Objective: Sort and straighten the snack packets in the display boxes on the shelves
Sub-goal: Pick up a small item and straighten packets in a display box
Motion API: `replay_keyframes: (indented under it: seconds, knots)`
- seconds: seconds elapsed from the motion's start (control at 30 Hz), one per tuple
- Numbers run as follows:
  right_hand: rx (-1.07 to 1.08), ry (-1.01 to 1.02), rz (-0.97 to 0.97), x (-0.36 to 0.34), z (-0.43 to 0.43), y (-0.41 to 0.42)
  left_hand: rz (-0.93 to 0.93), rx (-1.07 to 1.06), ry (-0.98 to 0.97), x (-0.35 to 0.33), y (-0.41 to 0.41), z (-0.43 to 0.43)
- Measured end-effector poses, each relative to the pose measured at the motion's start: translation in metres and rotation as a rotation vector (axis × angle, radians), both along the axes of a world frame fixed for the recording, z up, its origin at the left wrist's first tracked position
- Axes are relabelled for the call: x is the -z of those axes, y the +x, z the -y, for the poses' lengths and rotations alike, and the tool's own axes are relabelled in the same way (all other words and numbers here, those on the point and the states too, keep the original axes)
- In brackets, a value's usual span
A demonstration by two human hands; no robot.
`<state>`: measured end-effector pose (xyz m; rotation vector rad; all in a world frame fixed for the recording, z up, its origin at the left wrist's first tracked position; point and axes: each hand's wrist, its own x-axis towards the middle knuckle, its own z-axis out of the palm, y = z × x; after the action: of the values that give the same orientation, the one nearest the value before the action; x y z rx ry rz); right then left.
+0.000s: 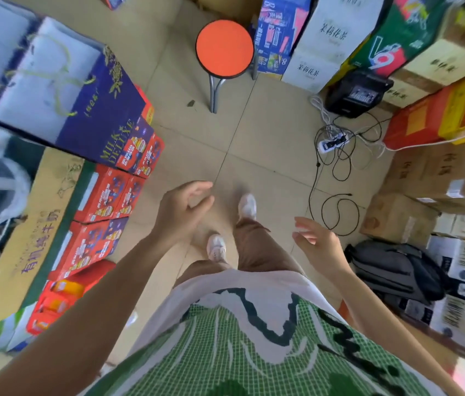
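Head view, tiled floor (268, 144), orange stool (224, 48), stacked cartons (105, 192), left hand (182, 208) and right hand (315, 245) loosely spread, empty

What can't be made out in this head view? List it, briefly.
Shelves, display boxes, snack packets: none in the head view, which points down at the floor.
White carton, top left: print smeared by motion blur.
Black device: screen too small to read.
Stool: legs mostly hidden under its orange seat.
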<state>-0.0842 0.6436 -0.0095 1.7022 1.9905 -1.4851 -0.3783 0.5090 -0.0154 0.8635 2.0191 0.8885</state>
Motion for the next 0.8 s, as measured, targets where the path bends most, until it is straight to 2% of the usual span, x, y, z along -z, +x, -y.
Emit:
replay_keyframes:
  seconds: [0.17, 0.43, 0.63, 0.8]
  knots:
    - [0.007, -0.029, -0.036, 0.017, -0.093, -0.067, -0.034, 0.028, -0.084, 0.009, -0.061, -0.084]
    - [-0.131, 0.009, -0.127, 0.016, -0.25, -0.216, -0.022, -0.101, -0.294, 0.004, -0.149, -0.168]
    - [-0.216, 0.048, -0.224, 0.0, -0.333, -0.343, 0.041, -0.228, -0.295, 0.01, -0.229, -0.216]
    - [-0.183, 0.042, -0.173, 0.007, -0.388, -0.423, 0.08, -0.227, -0.233, 0.029, -0.317, -0.282]
